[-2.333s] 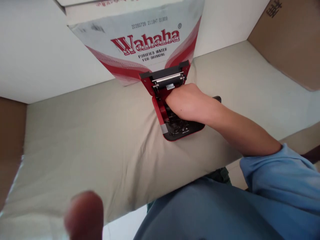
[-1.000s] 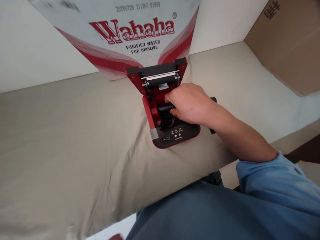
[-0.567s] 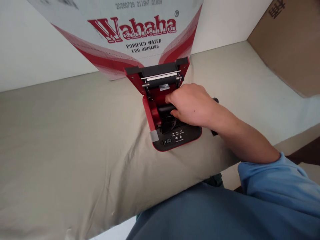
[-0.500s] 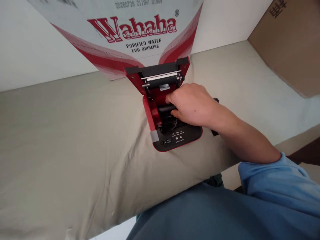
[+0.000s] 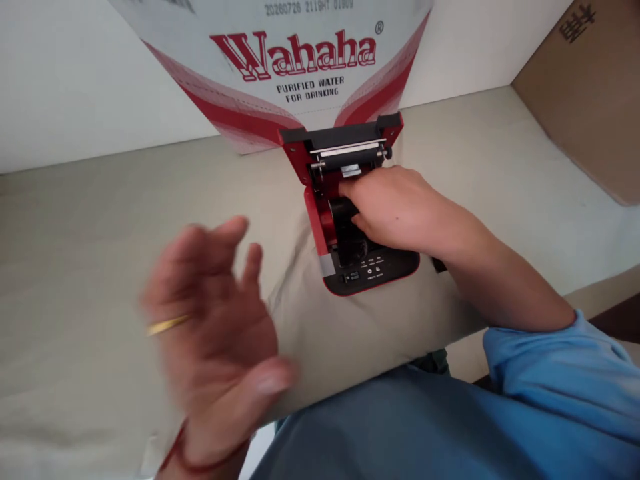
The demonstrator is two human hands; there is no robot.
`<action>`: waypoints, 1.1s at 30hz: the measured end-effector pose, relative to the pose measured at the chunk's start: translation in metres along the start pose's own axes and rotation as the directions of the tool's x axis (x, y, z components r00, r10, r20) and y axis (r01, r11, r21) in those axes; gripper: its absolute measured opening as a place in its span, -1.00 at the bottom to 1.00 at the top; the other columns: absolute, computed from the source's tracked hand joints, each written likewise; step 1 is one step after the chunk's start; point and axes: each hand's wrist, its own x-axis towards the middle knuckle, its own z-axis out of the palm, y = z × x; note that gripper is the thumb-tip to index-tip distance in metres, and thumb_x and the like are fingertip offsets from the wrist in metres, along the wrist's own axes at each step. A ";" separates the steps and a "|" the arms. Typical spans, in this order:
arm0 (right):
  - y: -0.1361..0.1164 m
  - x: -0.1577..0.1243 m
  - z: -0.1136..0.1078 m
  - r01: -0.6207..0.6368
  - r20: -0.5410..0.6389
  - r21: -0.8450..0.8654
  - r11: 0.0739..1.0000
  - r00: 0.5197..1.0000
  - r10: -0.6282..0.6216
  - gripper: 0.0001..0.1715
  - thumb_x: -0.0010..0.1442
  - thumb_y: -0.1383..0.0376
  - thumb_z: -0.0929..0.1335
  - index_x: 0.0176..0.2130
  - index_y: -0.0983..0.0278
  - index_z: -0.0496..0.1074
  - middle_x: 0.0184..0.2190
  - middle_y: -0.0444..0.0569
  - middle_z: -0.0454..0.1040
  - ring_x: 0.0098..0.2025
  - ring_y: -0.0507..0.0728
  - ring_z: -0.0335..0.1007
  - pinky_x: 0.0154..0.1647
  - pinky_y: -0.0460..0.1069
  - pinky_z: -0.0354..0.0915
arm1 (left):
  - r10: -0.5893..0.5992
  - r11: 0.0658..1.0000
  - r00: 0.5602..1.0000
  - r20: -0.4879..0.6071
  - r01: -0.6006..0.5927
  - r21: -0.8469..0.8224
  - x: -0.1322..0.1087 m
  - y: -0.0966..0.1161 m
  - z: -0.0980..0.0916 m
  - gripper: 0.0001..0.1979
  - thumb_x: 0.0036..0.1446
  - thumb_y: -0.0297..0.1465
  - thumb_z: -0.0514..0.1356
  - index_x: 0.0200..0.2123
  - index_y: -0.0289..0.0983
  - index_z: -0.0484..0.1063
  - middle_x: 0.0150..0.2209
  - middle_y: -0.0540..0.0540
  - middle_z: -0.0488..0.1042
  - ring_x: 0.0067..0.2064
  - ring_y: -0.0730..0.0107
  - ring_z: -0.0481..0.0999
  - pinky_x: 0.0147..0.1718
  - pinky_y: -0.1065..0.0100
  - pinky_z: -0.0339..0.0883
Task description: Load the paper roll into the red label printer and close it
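Note:
A small red and black printer (image 5: 373,273) sits on the beige cloth with its lid (image 5: 340,137) swung up and open. My right hand (image 5: 400,207) reaches into the open bay, its fingers and thumb curled around a black roll (image 5: 340,213) inside; the fingertips are partly hidden. My left hand (image 5: 215,320) hovers in the foreground over the cloth, left of the printer. It is blurred, fingers spread and palm showing, and it holds nothing. It wears a gold ring, and a red band circles the wrist.
A white and red Wahaha water carton (image 5: 300,60) stands right behind the printer against the wall. A brown cardboard box (image 5: 595,87) is at the far right. Beige cloth (image 5: 90,220) covers the table; its front edge runs just before my blue shirt.
My left hand has risen into view at the lower left, open and moving. My right hand stays in the printer bay. The view has shifted a little, so the printer sits further right.

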 end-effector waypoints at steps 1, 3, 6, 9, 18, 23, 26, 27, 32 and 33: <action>-0.001 -0.002 -0.003 -0.008 -0.012 0.011 1.000 1.000 0.008 -0.60 0.41 0.32 0.37 0.17 0.21 0.61 0.02 0.13 0.73 -0.03 0.34 0.64 -0.12 0.11 0.35 | -0.017 0.999 1.000 -0.001 0.016 -0.047 0.032 -0.005 0.023 0.05 0.18 0.16 0.49 0.60 0.24 0.07 0.68 -0.04 0.05 0.69 -0.23 0.06 0.60 -0.39 0.13; -0.001 -0.012 -0.011 -0.007 -0.040 0.039 0.999 0.999 0.008 -0.59 0.41 0.24 0.41 0.20 0.21 0.60 0.00 0.12 0.73 -0.04 0.33 0.64 -0.11 0.11 0.38 | -0.022 0.993 0.999 0.032 0.025 -0.119 0.077 -0.017 0.060 0.27 0.06 0.23 0.52 0.65 0.24 -0.12 0.72 -0.06 -0.09 0.73 -0.31 -0.12 0.63 -0.48 -0.09; 0.014 -0.043 -0.031 0.025 -0.075 0.176 0.984 0.997 -0.012 -0.61 0.45 0.08 0.40 0.12 0.18 0.65 -0.15 0.02 0.72 -0.16 0.26 0.62 -0.14 0.12 0.42 | 0.047 0.989 0.991 0.123 -0.029 -0.142 0.095 -0.042 0.087 0.38 0.04 0.23 0.53 0.67 0.21 -0.28 0.73 -0.18 -0.17 0.72 -0.32 -0.06 0.62 -0.46 -0.03; 0.056 -0.082 -0.051 0.058 -0.146 0.464 0.884 0.989 0.012 -0.59 0.42 -0.08 0.41 0.05 0.03 0.72 -0.32 -0.09 0.68 -0.34 0.17 0.55 -0.27 0.13 0.43 | 0.123 0.985 0.983 0.133 -0.106 -0.133 0.086 -0.068 0.090 0.49 -0.09 0.25 0.57 0.68 0.17 -0.28 0.73 -0.21 -0.20 0.72 -0.36 -0.14 0.65 -0.41 -0.08; 0.138 -0.066 0.018 -0.112 0.303 0.600 0.792 0.948 -0.096 -0.38 0.25 -0.23 0.46 0.04 0.10 0.75 -0.05 -0.06 0.79 -0.09 0.31 0.69 -0.05 0.16 0.56 | 0.136 0.984 0.982 0.132 -0.119 -0.130 0.084 -0.085 0.093 0.47 -0.09 0.27 0.57 0.67 0.14 -0.21 0.71 -0.24 -0.15 0.72 -0.39 -0.13 0.60 -0.43 0.11; 0.129 -0.063 0.035 -0.108 -0.011 0.625 0.773 0.989 0.146 -0.51 0.33 -0.08 0.42 0.06 0.08 0.74 0.00 -0.05 0.78 -0.07 0.26 0.67 0.01 0.15 0.53 | 0.138 0.990 0.980 0.141 -0.132 -0.051 0.085 -0.082 0.091 0.38 0.01 0.33 0.48 0.67 0.10 -0.21 0.70 -0.30 -0.15 0.70 -0.40 -0.07 0.55 -0.38 0.23; 0.139 -0.066 0.040 -0.197 -0.119 0.524 0.829 0.946 0.300 -0.53 0.29 0.09 0.44 0.12 0.12 0.72 0.03 0.03 0.76 -0.17 0.24 0.64 -0.05 0.16 0.52 | 0.168 0.986 0.975 0.146 -0.167 -0.015 0.086 -0.080 0.089 0.36 0.05 0.32 0.46 0.68 0.08 -0.21 0.68 -0.34 -0.10 0.70 -0.38 -0.02 0.55 -0.37 0.21; 0.143 -0.064 0.045 -0.212 -0.098 0.461 0.862 0.953 0.286 -0.51 0.25 0.14 0.46 0.13 0.14 0.72 0.04 0.06 0.76 -0.15 0.25 0.65 -0.04 0.16 0.52 | 0.182 0.983 0.972 0.147 -0.184 -0.001 0.087 -0.080 0.088 0.36 0.06 0.31 0.46 0.68 0.06 -0.20 0.67 -0.35 -0.07 0.69 -0.38 -0.01 0.56 -0.39 0.17; 0.155 -0.067 0.060 -0.229 -0.075 0.285 0.931 0.963 0.260 -0.51 0.25 0.23 0.46 0.14 0.21 0.73 0.07 0.12 0.75 0.01 0.31 0.67 0.07 0.18 0.50 | 0.214 0.975 0.966 0.143 -0.221 0.036 0.089 -0.079 0.087 0.33 0.08 0.34 0.43 0.68 0.05 -0.17 0.64 -0.36 -0.04 0.68 -0.37 0.02 0.58 -0.39 0.10; 0.157 -0.075 0.057 -0.247 -0.089 0.297 0.922 0.955 0.284 -0.53 0.27 0.20 0.47 0.13 0.19 0.74 0.00 0.11 0.77 -0.06 0.29 0.67 0.01 0.17 0.50 | 0.209 0.975 0.968 0.141 -0.217 0.041 0.089 -0.079 0.088 0.32 0.08 0.35 0.41 0.68 0.05 -0.17 0.64 -0.36 -0.04 0.68 -0.37 0.02 0.57 -0.39 0.12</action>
